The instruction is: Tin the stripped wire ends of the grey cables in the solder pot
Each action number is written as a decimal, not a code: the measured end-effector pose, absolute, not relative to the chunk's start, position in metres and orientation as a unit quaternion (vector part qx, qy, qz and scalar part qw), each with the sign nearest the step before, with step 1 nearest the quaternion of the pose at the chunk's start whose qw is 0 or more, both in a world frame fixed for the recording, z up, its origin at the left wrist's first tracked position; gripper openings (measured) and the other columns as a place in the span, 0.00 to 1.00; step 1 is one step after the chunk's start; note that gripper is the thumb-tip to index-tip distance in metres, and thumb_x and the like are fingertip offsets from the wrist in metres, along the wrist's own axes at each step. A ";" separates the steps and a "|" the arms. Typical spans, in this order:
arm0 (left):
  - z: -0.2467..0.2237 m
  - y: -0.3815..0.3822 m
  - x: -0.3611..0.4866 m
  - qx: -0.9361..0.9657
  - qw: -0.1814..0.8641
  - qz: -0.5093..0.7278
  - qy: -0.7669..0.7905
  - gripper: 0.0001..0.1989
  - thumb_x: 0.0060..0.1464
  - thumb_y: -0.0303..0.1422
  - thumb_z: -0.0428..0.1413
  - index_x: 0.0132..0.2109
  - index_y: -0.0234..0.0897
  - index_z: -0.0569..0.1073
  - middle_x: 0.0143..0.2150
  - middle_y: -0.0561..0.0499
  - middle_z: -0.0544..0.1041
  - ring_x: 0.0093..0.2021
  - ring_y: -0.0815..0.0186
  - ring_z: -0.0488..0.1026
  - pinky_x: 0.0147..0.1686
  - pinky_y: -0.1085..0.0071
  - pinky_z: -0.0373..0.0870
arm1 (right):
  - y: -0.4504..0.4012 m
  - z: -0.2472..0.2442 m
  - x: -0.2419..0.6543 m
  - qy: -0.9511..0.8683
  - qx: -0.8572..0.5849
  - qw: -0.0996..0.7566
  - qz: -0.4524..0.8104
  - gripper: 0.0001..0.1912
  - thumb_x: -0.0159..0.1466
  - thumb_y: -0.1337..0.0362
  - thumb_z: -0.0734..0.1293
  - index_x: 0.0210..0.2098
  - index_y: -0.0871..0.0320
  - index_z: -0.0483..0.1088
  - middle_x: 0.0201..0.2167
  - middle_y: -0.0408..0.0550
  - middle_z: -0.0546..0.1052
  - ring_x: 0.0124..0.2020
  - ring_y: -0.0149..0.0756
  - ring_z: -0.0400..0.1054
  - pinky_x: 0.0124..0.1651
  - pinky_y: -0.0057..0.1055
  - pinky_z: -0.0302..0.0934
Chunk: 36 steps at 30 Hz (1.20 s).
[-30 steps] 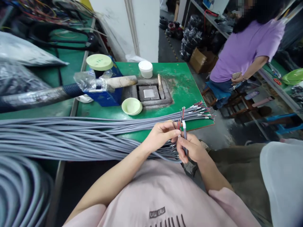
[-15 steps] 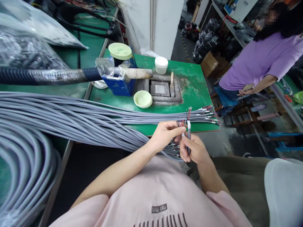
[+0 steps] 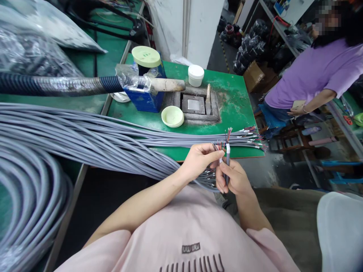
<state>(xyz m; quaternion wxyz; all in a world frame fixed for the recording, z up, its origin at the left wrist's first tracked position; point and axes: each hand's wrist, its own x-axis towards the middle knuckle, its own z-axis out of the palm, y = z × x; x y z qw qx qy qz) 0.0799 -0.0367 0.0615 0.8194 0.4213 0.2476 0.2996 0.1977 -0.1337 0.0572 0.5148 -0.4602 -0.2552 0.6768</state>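
Observation:
Pinched between thumb and fingers of my left hand (image 3: 202,160) is a cable end, its thin coloured wires (image 3: 219,145) fanned upward. My right hand (image 3: 233,176) is closed around a grey cable (image 3: 227,160), which stands upright with a white band and a tuft of coloured wires at its top. Both hands are side by side in front of my body, nearly touching. Behind them a bundle of grey cables (image 3: 136,143) lies along the green bench, stripped ends to the right. More stripped ends show below my left hand.
A solder pot (image 3: 193,104) is set into the green bench (image 3: 235,94), with a flat tool (image 3: 208,100) on it. Around it are a pale green dish (image 3: 172,116), a white tub (image 3: 196,75) and a duct hose (image 3: 85,86). A person in purple (image 3: 309,75) stands at right.
My hands keep their grip on the cables, with hardly any movement. The camera view has shifted slightly. The person at right has moved their hand a little.

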 end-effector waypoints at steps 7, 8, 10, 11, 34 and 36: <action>0.062 -0.037 0.080 0.422 0.818 0.300 0.250 0.15 0.47 0.38 0.64 0.24 0.32 0.71 0.20 0.54 0.70 0.19 0.76 0.61 0.21 0.76 0.57 | -0.133 0.058 0.198 -0.259 -0.472 0.507 0.673 0.18 0.61 0.50 0.68 0.29 0.60 0.67 0.11 0.35 0.66 0.07 0.24 0.55 0.12 0.24 0.56; 0.062 -0.037 0.080 0.422 0.818 0.300 0.250 0.15 0.47 0.38 0.64 0.24 0.32 0.71 0.20 0.54 0.70 0.19 0.76 0.61 0.21 0.76 0.57 | -0.133 0.058 0.198 -0.262 -0.472 0.506 0.673 0.18 0.61 0.50 0.67 0.29 0.59 0.67 0.11 0.35 0.65 0.07 0.24 0.55 0.12 0.24 0.55; 0.061 -0.037 0.081 0.420 0.820 0.299 0.248 0.15 0.47 0.38 0.64 0.24 0.32 0.70 0.20 0.54 0.70 0.19 0.76 0.61 0.21 0.76 0.57 | -0.133 0.056 0.199 -0.273 -0.477 0.497 0.671 0.19 0.62 0.49 0.66 0.28 0.59 0.67 0.11 0.35 0.65 0.07 0.24 0.54 0.12 0.25 0.55; 0.060 -0.037 0.081 0.416 0.822 0.301 0.246 0.15 0.48 0.37 0.64 0.24 0.32 0.70 0.21 0.55 0.70 0.19 0.77 0.61 0.22 0.76 0.57 | -0.133 0.056 0.200 -0.287 -0.486 0.491 0.664 0.19 0.63 0.49 0.65 0.28 0.59 0.67 0.11 0.35 0.65 0.08 0.25 0.54 0.13 0.25 0.55; 0.052 -0.032 0.076 0.267 0.880 0.317 0.231 0.17 0.49 0.41 0.64 0.40 0.32 0.78 0.32 0.48 0.80 0.34 0.65 0.78 0.40 0.67 0.75 | -0.139 0.066 0.208 -0.551 -0.728 0.312 0.262 0.18 0.69 0.54 0.57 0.40 0.56 0.74 0.22 0.45 0.74 0.25 0.35 0.68 0.27 0.27 0.55; 0.052 -0.031 0.077 0.266 0.879 0.327 0.222 0.17 0.49 0.42 0.64 0.40 0.33 0.77 0.29 0.51 0.78 0.31 0.69 0.76 0.37 0.70 0.74 | -0.139 0.066 0.207 -0.571 -0.731 0.282 0.245 0.18 0.69 0.53 0.57 0.41 0.56 0.74 0.24 0.46 0.76 0.26 0.35 0.70 0.29 0.27 0.56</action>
